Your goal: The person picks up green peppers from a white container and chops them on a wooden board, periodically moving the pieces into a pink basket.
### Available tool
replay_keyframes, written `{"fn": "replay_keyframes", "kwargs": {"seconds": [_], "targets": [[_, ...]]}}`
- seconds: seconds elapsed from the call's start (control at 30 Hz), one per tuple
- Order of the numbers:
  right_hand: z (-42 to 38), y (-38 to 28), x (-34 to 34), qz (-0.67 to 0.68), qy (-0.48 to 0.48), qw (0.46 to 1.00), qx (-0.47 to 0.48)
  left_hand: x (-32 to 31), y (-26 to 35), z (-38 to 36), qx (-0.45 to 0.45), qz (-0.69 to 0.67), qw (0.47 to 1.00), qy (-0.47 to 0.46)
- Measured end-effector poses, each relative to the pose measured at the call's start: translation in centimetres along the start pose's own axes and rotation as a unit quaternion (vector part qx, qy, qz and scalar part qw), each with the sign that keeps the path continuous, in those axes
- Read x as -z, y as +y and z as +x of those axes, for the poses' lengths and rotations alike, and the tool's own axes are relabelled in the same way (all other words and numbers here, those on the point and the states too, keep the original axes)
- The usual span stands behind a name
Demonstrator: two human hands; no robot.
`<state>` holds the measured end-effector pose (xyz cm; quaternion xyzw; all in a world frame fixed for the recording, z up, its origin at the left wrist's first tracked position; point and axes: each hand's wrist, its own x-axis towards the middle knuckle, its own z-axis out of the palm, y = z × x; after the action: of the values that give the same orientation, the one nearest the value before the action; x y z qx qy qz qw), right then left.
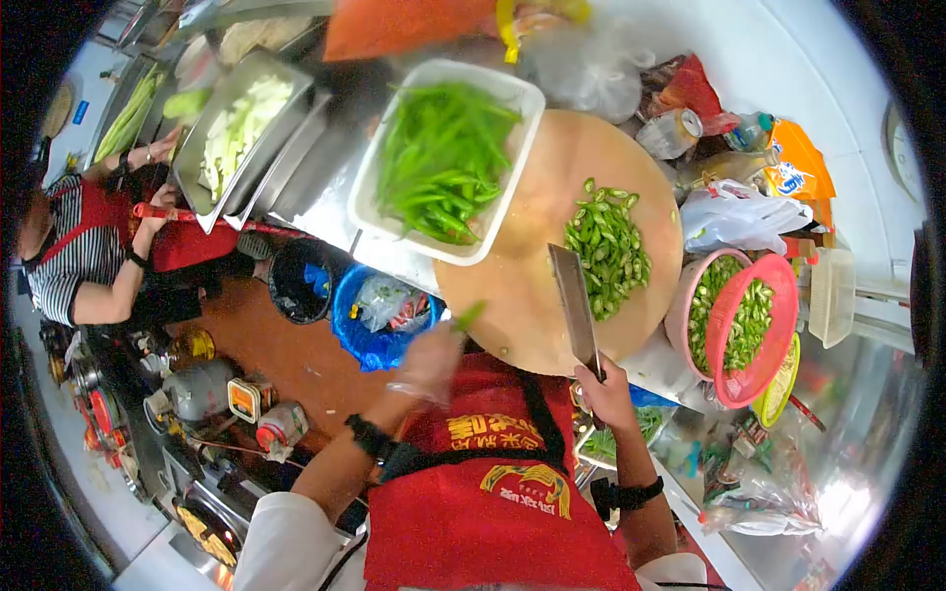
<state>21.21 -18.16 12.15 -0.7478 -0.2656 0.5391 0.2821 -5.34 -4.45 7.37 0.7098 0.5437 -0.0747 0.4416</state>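
Note:
My right hand (608,392) is wrapped round the handle of a cleaver (574,305), whose blade stands on the round cutting board (542,148). To the blade's right lies a pile of sliced green peppers (606,251). My left hand (430,362), blurred by motion, is off the board's lower left edge, with a green pepper piece (471,315) at its fingertips. A white tub (532,103) of whole green peppers (443,158) overlaps the board's upper left.
Right of the board, a pink basket (724,340) and a bowl hold sliced peppers. A blue-lined bin (345,330) stands below left. Metal trays (261,197) are at the left, near a co-worker in a striped shirt (74,266). Bags (734,217) and cans sit upper right.

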Motion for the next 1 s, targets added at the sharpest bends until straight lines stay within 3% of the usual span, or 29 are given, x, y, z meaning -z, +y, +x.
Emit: {"fn": "replay_keyframes", "kwargs": {"seconds": [0.03,0.1,0.23,0.3,0.37,0.4,0.47,0.5,0.57,0.6,0.67,0.77,0.83,0.9,0.93,1.0], "targets": [[-0.1,0.0,-0.1,0.024,-0.001,1.0,-0.011,-0.1,-3.9,0.3,-0.024,0.025,0.996,0.088],[-0.3,-0.3,-0.2,0.047,-0.003,0.999,-0.004,4.5,-5.7,-1.3,0.119,-0.08,0.988,0.061],[-0.1,-1.1,-0.8,0.142,-0.029,0.989,0.006,6.7,-7.7,-3.6,0.141,-0.229,0.959,0.085],[0.2,-1.1,-1.0,0.141,-0.03,0.99,0.01,6.1,-4.3,-4.1,-0.08,-0.111,0.99,0.015],[0.6,-1.3,-1.0,0.136,-0.029,0.99,0.016,3.1,-1.8,-3.4,-0.196,-0.055,0.979,-0.03],[0.6,-1.4,-1.1,0.129,-0.025,0.991,0.014,2.1,0.0,-3.0,-0.198,-0.059,0.978,-0.033],[0.2,-1.6,-1.2,0.117,-0.016,0.993,0.008,0.8,3.0,-2.3,-0.111,0.09,0.979,-0.144],[0.0,-1.9,-1.2,0.113,-0.01,0.994,-0.002,0.3,2.4,-2.1,-0.115,0.085,0.979,-0.146],[-0.2,-2.1,-0.7,0.109,-0.001,0.994,-0.012,-0.1,-0.5,-1.3,-0.136,0.102,0.984,-0.046],[-0.3,-1.9,-0.6,0.101,-0.007,0.995,-0.01,1.1,-1.7,-1.2,-0.04,0.033,0.998,-0.023],[-0.6,-1.7,-0.5,0.099,-0.005,0.995,-0.007,2.4,-5.5,-0.9,0.043,-0.04,0.997,0.048],[-0.9,-1.5,-0.7,0.127,-0.018,0.992,-0.015,6.0,-2.6,-2.2,0.068,-0.115,0.986,0.096],[-0.9,-1.8,-0.9,0.17,-0.026,0.984,-0.034,6.5,2.1,-2.3,0.016,-0.078,0.994,0.077],[-1.3,-2.8,-0.7,0.156,-0.027,0.987,-0.039,5.2,5.8,-1.6,-0.161,-0.026,0.981,0.103],[-1.6,-2.9,-0.7,0.166,-0.023,0.985,-0.031,4.0,6.9,-0.6,-0.166,-0.032,0.98,0.105],[-2.1,-2.8,-0.3,0.201,-0.033,0.979,-0.02,1.4,8.5,2.1,-0.283,0.029,0.952,0.112]]}}
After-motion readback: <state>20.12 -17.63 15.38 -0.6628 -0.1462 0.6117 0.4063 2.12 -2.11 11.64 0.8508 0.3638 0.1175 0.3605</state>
